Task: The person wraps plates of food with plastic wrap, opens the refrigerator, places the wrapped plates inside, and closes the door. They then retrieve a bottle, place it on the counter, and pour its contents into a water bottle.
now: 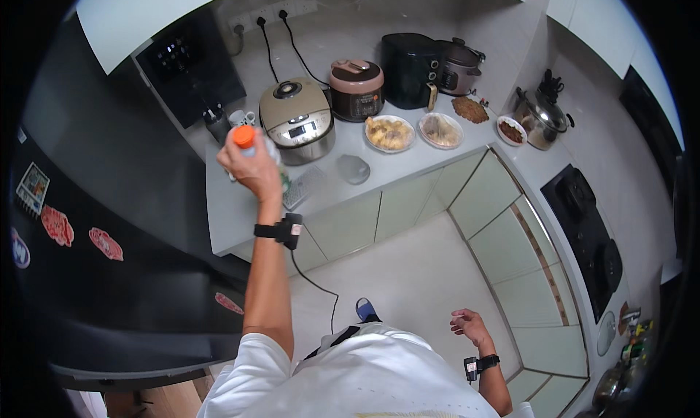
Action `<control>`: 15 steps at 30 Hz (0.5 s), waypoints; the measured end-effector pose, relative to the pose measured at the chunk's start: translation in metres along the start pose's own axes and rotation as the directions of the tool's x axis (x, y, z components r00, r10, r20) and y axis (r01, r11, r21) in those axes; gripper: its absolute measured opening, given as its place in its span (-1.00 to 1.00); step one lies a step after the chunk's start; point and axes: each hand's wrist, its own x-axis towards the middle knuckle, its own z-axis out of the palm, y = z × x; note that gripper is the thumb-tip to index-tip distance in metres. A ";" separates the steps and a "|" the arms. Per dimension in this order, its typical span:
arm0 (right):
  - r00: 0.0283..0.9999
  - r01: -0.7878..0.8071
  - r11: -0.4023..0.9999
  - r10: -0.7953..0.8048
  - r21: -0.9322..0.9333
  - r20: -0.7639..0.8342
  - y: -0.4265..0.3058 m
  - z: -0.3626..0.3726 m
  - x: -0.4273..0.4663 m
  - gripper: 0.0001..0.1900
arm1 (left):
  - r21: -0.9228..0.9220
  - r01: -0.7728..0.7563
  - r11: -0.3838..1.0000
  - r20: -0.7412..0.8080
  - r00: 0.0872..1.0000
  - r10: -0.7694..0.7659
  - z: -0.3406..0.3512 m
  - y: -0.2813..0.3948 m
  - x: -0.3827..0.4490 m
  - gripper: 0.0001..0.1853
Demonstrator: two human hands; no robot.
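Note:
My left hand point(252, 169) is shut around a bottle with an orange cap point(244, 136), over the left end of the counter point(235, 221). Fingers and palm hide most of the bottle's body. Just right of it stands a beige and steel rice cooker point(298, 117). Something green and white point(284, 178) shows partly behind my left wrist. A flat, pale, patterned piece point(303, 187) and a translucent round dish or lid point(354, 169) lie on the counter nearby. My right hand point(468, 326) hangs low over the floor, holding nothing, its fingers loosely apart.
Along the counter stand a pink pressure cooker point(357, 92), a black air fryer point(410, 70), two covered plates of food point(390, 133) point(441, 130) and a steel pot point(541, 120). A black gas hob point(582, 237) lies right; a dark fridge point(153, 292) borders the left.

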 end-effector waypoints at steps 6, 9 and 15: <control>0.997 0.054 0.998 -0.052 -0.043 0.052 -0.049 -0.015 0.069 -0.73 | 0.257 0.104 0.961 -0.118 0.990 -0.076 0.016 -0.093 0.050 -0.47; 0.994 0.066 0.998 -0.064 -0.020 0.091 -0.072 -0.017 0.101 -0.73 | 0.300 0.159 0.941 -0.133 0.983 -0.124 0.013 -0.127 0.057 -0.47; 0.979 0.085 0.993 -0.069 -0.078 0.193 -0.118 -0.028 0.165 -0.74 | 0.365 0.164 0.916 0.001 0.984 -0.177 0.000 -0.201 0.061 -0.45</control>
